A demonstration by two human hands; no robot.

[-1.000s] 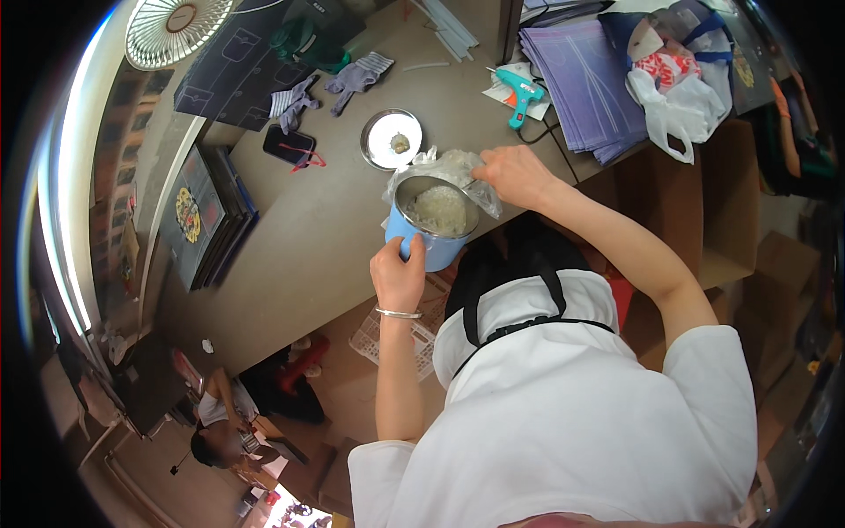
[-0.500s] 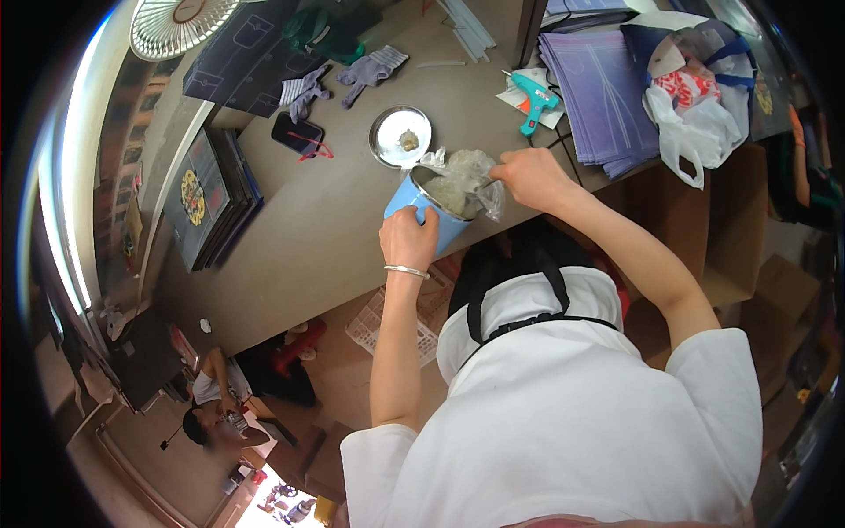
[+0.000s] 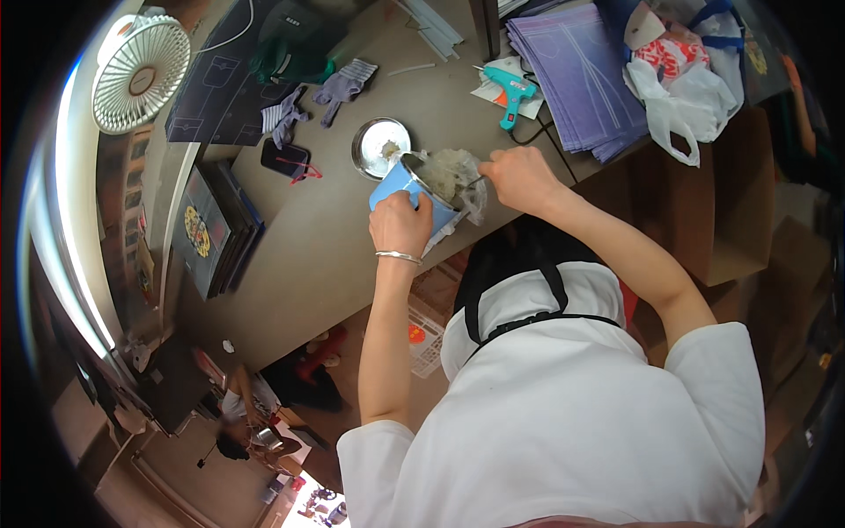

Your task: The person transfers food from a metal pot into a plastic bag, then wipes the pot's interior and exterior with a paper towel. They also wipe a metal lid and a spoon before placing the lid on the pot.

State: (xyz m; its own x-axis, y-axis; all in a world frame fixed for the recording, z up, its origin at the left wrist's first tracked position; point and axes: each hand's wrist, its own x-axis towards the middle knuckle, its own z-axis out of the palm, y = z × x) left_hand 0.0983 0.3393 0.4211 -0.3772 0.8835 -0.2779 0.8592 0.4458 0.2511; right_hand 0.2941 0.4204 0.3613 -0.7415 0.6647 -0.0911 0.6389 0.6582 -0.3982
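One light-blue, cylindrical, metal-rimmed mug (image 3: 398, 180) is being held tilted rightward above the near edge of the grey-brown desk (image 3: 299, 238) by the left hand (image 3: 400, 222), its fingers being closed on the mug's near side. The mouth is being overhung by one clear, crumpled plastic bag (image 3: 476, 204) with pale, translucent clumps (image 3: 449, 172). One thin, dark stem (image 3: 476, 181), too small to identify, is being pinched by the right hand (image 3: 518, 179), fingers curled shut. Beyond, one round metal dish (image 3: 373, 141) and two purplish-grey knit gloves (image 3: 345, 84) are being borne by the desk.
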